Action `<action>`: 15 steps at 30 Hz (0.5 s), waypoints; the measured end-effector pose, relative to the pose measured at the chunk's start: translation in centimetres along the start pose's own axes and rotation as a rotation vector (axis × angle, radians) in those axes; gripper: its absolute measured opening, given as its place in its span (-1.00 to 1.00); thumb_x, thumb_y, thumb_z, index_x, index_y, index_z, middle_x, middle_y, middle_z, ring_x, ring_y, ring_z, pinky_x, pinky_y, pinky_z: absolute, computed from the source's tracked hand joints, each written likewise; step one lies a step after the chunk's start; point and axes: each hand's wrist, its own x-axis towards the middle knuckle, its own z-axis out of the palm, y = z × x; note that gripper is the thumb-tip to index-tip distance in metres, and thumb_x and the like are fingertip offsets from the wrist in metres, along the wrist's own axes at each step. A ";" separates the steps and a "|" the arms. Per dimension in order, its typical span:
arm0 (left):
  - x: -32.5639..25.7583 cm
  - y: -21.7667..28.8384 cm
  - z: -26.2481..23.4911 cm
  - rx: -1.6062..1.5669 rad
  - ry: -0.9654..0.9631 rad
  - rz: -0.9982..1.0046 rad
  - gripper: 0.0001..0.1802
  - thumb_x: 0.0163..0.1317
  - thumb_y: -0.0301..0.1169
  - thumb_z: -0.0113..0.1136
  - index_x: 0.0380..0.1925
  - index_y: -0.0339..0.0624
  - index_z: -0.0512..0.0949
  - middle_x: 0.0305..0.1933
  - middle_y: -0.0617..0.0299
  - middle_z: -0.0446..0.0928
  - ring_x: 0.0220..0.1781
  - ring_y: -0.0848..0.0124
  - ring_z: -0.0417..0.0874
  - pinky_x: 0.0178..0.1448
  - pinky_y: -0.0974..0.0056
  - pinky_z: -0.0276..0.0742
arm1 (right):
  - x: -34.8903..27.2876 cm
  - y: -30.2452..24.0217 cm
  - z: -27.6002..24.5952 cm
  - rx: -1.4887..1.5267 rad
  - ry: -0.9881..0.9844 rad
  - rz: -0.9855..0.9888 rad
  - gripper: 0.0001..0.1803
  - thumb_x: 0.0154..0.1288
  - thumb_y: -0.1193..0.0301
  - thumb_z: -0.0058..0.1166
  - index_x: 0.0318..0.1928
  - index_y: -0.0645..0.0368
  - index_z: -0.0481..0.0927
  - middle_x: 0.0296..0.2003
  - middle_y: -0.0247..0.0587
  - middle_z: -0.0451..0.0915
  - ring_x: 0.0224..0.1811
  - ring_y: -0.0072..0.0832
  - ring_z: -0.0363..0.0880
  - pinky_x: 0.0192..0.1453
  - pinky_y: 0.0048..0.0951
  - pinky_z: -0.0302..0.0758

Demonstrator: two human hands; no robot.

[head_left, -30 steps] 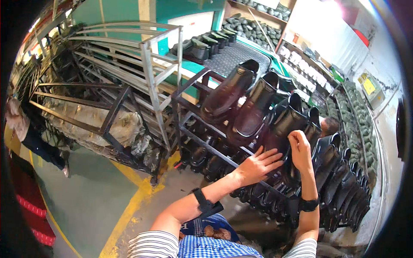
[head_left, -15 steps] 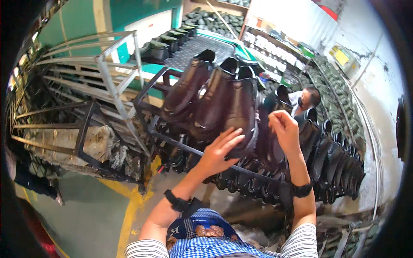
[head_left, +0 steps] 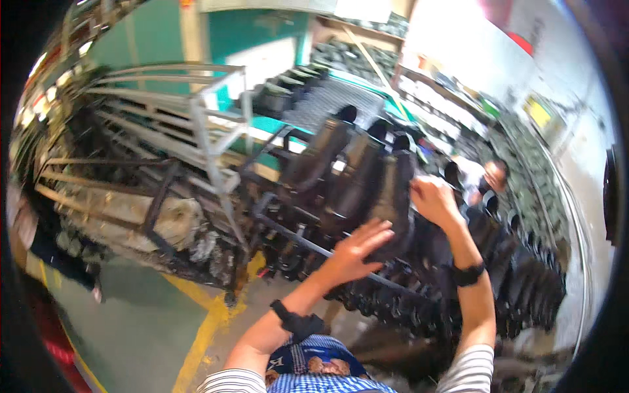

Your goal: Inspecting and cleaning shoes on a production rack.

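Dark boot (head_left: 395, 187), centre of frame, toe toward me on the rack (head_left: 289, 228); the tilt presumably keeps it reachable. My left hand (head_left: 357, 254): fingers spread, unclenched, by the toe, perhaps steadying. My right hand (head_left: 435, 202): fingers curled beside the shaft; grip, cannot tell.

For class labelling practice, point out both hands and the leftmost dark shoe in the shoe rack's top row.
Left hand (head_left: 354, 253), head view: back of the hand.
Right hand (head_left: 434, 200), head view: its middle.
Leftmost dark shoe (head_left: 318, 156), head view: middle of its upper.
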 end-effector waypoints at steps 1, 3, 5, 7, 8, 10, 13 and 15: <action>-0.1 -0.3 0.1 -0.009 0.007 0.010 -0.18 -0.29 -0.56 0.39 0.13 -0.13 0.37 0.27 0.11 0.31 0.33 0.10 0.26 0.35 0.13 0.23 | -0.1 -0.4 -0.8 0.119 -0.025 -0.008 -0.84 0.01 0.38 0.03 -0.51 0.23 0.47 -0.56 -0.02 0.49 -0.40 -0.05 0.51 -0.30 -0.13 0.42; -0.6 -0.6 -0.4 0.022 0.002 0.022 -0.17 -0.28 -0.55 0.38 0.15 -0.12 0.34 0.29 0.11 0.27 0.35 0.10 0.23 0.35 0.13 0.22 | 0.5 -0.5 -1.4 0.257 -0.234 0.113 -0.75 -0.04 0.28 0.14 -0.52 0.22 0.46 -0.59 -0.06 0.47 -0.46 -0.10 0.48 -0.38 -0.20 0.38; -0.7 -0.5 0.5 0.020 -0.031 0.048 -0.16 -0.26 -0.55 0.36 0.17 -0.12 0.32 0.31 0.12 0.23 0.37 0.11 0.19 0.36 0.13 0.21 | -0.4 0.9 -0.7 0.120 -0.139 0.081 -0.73 -0.10 0.26 0.19 -0.55 0.23 0.49 -0.65 -0.09 0.46 -0.52 -0.12 0.48 -0.43 -0.23 0.38; -1.2 -0.9 0.8 0.061 -0.024 0.037 -0.16 -0.25 -0.55 0.35 0.18 -0.12 0.30 0.32 0.12 0.21 0.37 0.12 0.18 0.37 0.12 0.20 | 0.0 -0.1 -1.1 0.099 -0.228 0.153 -0.76 -0.14 0.31 0.19 -0.59 0.24 0.53 -0.64 -0.04 0.51 -0.50 -0.11 0.53 -0.39 -0.23 0.43; -1.2 -1.0 1.1 0.060 -0.055 0.051 -0.15 -0.25 -0.54 0.35 0.19 -0.11 0.29 0.33 0.13 0.20 0.39 0.11 0.15 0.38 0.11 0.18 | -0.1 0.2 -0.9 0.124 -0.250 0.214 -0.78 -0.14 0.33 0.18 -0.61 0.25 0.54 -0.61 -0.02 0.54 -0.48 -0.11 0.55 -0.37 -0.23 0.45; -1.1 -0.9 1.6 0.051 -0.082 0.083 -0.14 -0.25 -0.54 0.34 0.20 -0.11 0.28 0.34 0.14 0.18 0.40 0.11 0.11 0.39 0.10 0.16 | -1.2 2.0 0.3 0.147 -0.133 0.225 -0.82 -0.15 0.38 0.16 -0.57 0.27 0.55 -0.60 -0.01 0.54 -0.46 -0.12 0.56 -0.34 -0.24 0.46; -1.2 -1.0 1.4 0.067 -0.107 0.091 -0.11 -0.24 -0.54 0.34 0.23 -0.07 0.24 0.36 0.15 0.15 0.42 0.13 0.08 0.40 0.02 0.13 | -1.2 1.2 0.6 0.079 -0.137 0.222 -0.85 -0.12 0.43 0.16 -0.54 0.26 0.52 -0.55 -0.03 0.55 -0.40 -0.12 0.55 -0.29 -0.22 0.45; -1.0 -0.9 1.4 0.038 -0.104 0.094 -0.11 -0.24 -0.54 0.33 0.23 -0.07 0.24 0.36 0.14 0.15 0.42 0.13 0.08 0.40 0.00 0.12 | -1.5 1.6 0.1 0.020 -0.069 0.145 -0.85 -0.08 0.43 0.15 -0.51 0.25 0.49 -0.52 -0.04 0.54 -0.38 -0.11 0.53 -0.27 -0.19 0.43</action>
